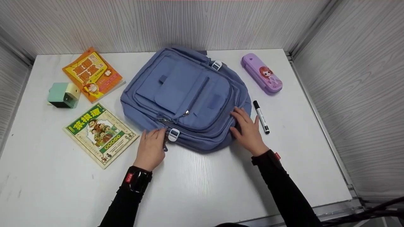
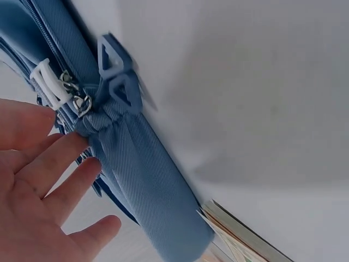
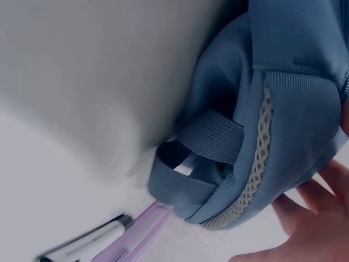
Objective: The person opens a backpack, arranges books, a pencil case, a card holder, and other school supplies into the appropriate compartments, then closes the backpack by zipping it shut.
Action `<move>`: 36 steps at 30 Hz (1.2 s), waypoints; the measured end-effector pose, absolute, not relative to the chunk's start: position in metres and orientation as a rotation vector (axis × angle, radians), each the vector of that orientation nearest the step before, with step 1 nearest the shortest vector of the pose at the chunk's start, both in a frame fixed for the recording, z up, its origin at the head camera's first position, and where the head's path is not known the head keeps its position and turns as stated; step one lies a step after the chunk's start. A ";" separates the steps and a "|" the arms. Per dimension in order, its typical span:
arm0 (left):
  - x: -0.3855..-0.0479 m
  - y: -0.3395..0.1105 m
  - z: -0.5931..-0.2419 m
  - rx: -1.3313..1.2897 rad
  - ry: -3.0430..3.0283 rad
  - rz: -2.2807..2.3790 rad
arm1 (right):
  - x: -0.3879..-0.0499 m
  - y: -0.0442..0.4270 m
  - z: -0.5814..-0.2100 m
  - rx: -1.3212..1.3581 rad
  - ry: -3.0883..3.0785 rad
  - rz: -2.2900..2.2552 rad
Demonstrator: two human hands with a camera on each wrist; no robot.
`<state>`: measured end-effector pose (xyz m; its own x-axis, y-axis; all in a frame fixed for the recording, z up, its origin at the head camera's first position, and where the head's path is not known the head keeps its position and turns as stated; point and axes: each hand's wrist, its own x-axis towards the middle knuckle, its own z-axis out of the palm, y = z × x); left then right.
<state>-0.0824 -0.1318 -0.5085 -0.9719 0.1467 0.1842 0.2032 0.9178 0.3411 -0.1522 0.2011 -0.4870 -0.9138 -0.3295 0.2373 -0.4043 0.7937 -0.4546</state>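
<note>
Blue backpack [image 1: 186,88] lies on table [image 1: 195,186], centre of frame, front side up. Left grip [image 1: 151,148] apart, fingers [image 2: 71,186] loose at near edge beside white buckle [image 1: 174,135]; right grip [image 1: 249,135] apart, touching lower-right side. To work zipper [image 1: 166,120] well, probably best: brace backpack with right grip, pinch firmly with left, draw slowly along seam. Backpack's underside hidden; left forefinger's contact hard to make out; purple case [image 3: 140,232] cut off in right wrist view.

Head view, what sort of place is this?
Probably a work booth rather than an ordinary room: a plain white table is closed in by wood-grain panels, with metal framing along its right edge.
</note>
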 end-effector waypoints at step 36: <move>-0.078 -0.110 -0.504 -0.440 -2.860 -0.618 | -0.072 0.076 -0.491 0.599 -2.848 1.370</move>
<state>-0.0781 -0.1098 -0.5042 -0.9394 0.2472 0.2377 0.3233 0.8696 0.3733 -0.0718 0.0760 -0.4912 -0.9280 -0.3612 0.0916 -0.2970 0.5685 -0.7672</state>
